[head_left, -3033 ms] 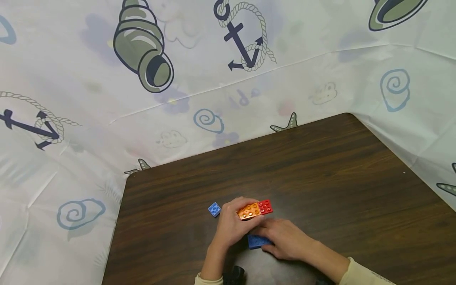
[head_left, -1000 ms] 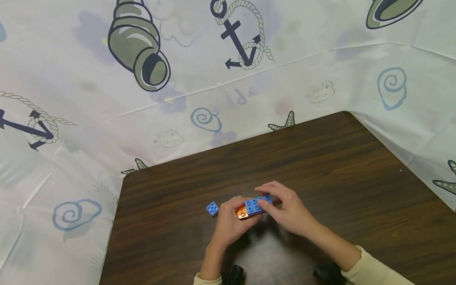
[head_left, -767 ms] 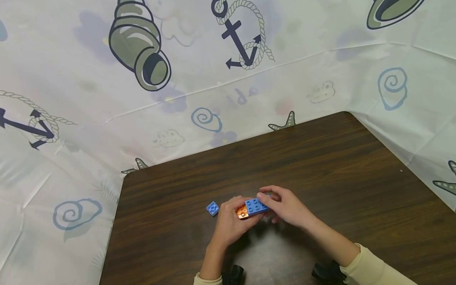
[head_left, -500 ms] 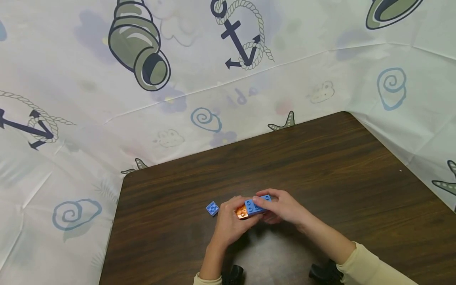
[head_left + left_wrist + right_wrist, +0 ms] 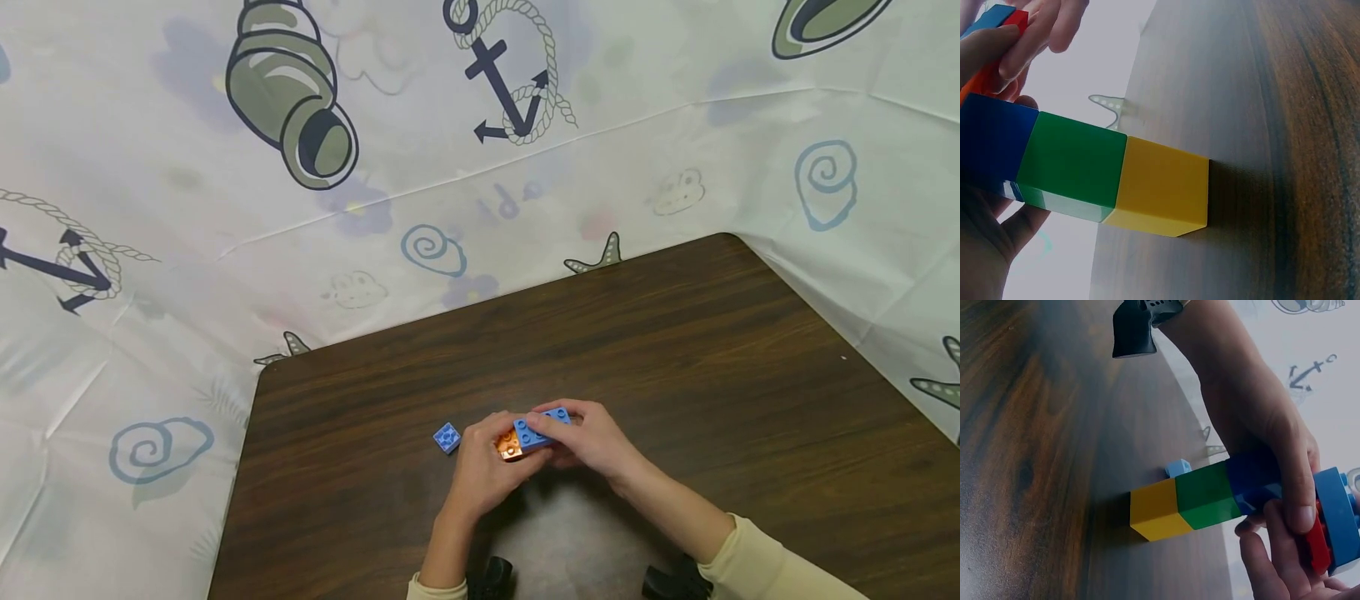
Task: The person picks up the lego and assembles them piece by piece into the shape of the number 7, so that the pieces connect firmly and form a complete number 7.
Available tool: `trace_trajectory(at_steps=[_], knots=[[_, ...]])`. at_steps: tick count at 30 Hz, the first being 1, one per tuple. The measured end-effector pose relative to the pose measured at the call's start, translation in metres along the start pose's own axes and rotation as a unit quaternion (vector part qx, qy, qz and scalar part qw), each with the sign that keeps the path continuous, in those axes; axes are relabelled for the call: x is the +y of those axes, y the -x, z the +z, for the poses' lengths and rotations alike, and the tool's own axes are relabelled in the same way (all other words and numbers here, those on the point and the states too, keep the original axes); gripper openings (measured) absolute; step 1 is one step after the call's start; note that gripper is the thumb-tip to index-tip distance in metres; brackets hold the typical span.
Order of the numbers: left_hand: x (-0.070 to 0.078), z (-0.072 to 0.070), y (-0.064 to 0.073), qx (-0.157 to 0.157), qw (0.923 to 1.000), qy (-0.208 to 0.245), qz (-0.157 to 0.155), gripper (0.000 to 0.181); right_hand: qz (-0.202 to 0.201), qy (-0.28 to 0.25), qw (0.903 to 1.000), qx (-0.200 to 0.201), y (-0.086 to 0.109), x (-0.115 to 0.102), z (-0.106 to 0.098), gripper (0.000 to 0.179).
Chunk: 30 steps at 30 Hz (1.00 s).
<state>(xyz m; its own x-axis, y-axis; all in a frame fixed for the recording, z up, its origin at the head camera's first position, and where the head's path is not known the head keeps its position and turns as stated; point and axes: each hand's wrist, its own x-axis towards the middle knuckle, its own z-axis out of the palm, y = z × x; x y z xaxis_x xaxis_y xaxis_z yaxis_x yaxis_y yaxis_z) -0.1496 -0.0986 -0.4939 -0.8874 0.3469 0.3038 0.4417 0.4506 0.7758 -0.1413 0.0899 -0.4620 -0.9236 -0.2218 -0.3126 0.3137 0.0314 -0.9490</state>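
A tower of toy building blocks stands on the table: a yellow block [image 5: 1160, 184] lowest, then a green block [image 5: 1072, 159], then a dark blue block [image 5: 994, 140]. Across its top lie an orange brick [image 5: 510, 447] and a red brick [image 5: 1319, 547]; a studded blue brick [image 5: 528, 437] sits over them, leaving the orange brick's left studs bare. My left hand [image 5: 482, 467] grips the tower near the top, fingers behind and thumb in front. My right hand [image 5: 606, 443] holds the blue brick's right part, thumb on its studs and other fingers curled around and below.
A small square blue brick [image 5: 447, 437] lies on the dark wooden table [image 5: 360, 500], left of the left hand. Patterned white cloth [image 5: 420, 183] hangs behind the table. Black wrist mounts [image 5: 498, 575] show near the bottom.
Three seconds ago the right hand was at the blue brick lower down, with red studs exposed. The brick now sits on top, and the right hand has closed around it, thumb shifting left.
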Motion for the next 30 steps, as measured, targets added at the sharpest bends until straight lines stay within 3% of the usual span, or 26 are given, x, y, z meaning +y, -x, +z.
trace_trajectory(at_steps=[30], knots=[[0.0025, -0.0003, 0.0001, -0.013, 0.9993, 0.011, -0.032, 0.037, -0.003, -0.006, 0.9994, 0.034, 0.0016, -0.0018, 0.0058, 0.047]])
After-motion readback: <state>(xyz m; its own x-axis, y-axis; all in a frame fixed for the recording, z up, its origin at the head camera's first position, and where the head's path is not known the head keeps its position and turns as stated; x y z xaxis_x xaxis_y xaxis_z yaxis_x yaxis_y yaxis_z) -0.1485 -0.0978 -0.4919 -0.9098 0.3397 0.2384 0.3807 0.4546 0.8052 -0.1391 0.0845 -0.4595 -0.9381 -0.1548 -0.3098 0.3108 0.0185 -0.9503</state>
